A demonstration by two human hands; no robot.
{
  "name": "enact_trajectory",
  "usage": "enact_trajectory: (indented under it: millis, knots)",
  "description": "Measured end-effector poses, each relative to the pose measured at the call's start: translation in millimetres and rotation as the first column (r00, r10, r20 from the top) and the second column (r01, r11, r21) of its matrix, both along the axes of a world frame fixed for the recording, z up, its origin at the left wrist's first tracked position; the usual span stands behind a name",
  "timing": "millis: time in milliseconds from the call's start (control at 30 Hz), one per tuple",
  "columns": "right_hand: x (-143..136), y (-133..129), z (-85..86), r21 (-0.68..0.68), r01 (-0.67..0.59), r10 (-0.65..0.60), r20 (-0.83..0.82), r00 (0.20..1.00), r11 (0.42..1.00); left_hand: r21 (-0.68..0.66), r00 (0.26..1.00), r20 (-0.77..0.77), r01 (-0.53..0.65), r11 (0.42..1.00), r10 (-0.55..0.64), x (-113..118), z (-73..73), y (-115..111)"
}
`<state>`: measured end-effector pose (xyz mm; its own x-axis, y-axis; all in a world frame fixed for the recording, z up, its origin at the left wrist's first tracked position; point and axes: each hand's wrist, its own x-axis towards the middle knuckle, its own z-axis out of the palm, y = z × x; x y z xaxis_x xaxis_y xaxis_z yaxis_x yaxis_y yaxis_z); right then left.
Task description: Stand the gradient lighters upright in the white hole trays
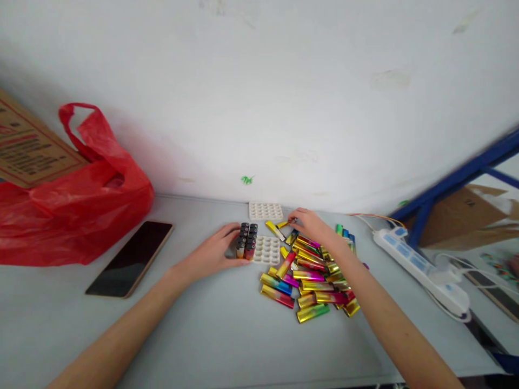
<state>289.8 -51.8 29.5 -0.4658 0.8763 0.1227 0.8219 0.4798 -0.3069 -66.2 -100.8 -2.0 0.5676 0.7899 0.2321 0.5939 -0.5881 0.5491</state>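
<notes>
Left grip [221, 247] wide, right grip [307, 223] pinched
My left holds the white tray [267, 250] around its black-topped lighters [244, 237]; my right, a gold lighter [281, 224]

The left hand [221, 246] holds a white tray [268, 250] of upright lighters [245, 237]; the right hand [305, 222] apparently pinches a gold lighter [282, 224] beyond a loose heap [314, 275].

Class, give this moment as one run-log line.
left hand: curved around upright lighters in white tray; right hand: grip on gold lighter; loose lighters: heaped beside tray
</notes>
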Motion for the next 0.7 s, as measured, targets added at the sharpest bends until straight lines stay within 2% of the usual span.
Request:
enact_trajectory:
  millis: [100, 167, 267, 333, 467, 533, 633, 667, 700]
  knots:
    - [11.2, -0.9, -1.9, -0.015, -0.005, 0.005, -0.004, 1.000, 1.000, -0.027, 1.000, -0.004, 0.026, 0.999, -0.026, -1.9, 1.5, 0.4]
    - [18.5, -4.9, -3.0, 0.006, -0.003, 0.004, -0.062, 0.998, 1.000, -0.044, 0.999, -0.001, 0.037, 0.998, -0.037, -3.8, 2.7, 0.3]
    - [25.8, -21.2, -3.9, 0.057, 0.079, -0.061, -0.281, 0.958, 0.995, -0.061, 0.999, 0.001, 0.050, 0.997, -0.050, -6.6, 5.6, -0.8]
    - [25.9, -37.4, -3.1, 0.018, 0.178, -0.149, -0.471, 0.869, 0.984, -0.058, 0.999, -0.003, 0.047, 0.997, -0.048, -7.1, 8.0, -2.4]
    - [10.0, -66.4, 4.0, -0.172, 0.250, -0.292, -0.745, 0.600, 0.953, -0.037, 1.000, -0.029, 0.007, 0.999, -0.008, -2.5, 9.8, -6.4]
    - [-5.2, -74.4, 9.9, -0.268, 0.221, -0.338, -0.845, 0.413, 0.938, -0.019, 0.999, -0.032, -0.030, 0.999, 0.030, 0.9, 8.8, -7.8]
    - [-30.5, -82.2, 18.1, -0.418, 0.076, -0.421, -0.907, 0.029, 0.905, -0.013, 0.997, -0.033, -0.071, 0.997, 0.070, 3.9, 7.3, -8.6]
    - [-37.9, -85.0, 19.9, -0.458, 0.014, -0.457, -0.888, -0.054, 0.889, -0.017, 0.997, -0.034, -0.074, 0.997, 0.073, 4.0, 7.0, -8.6]
    - [-44.3, -88.1, 21.0, -0.494, -0.059, -0.498, -0.863, -0.090, 0.867, -0.024, 0.997, -0.037, -0.072, 0.997, 0.071, 3.7, 6.9, -8.4]
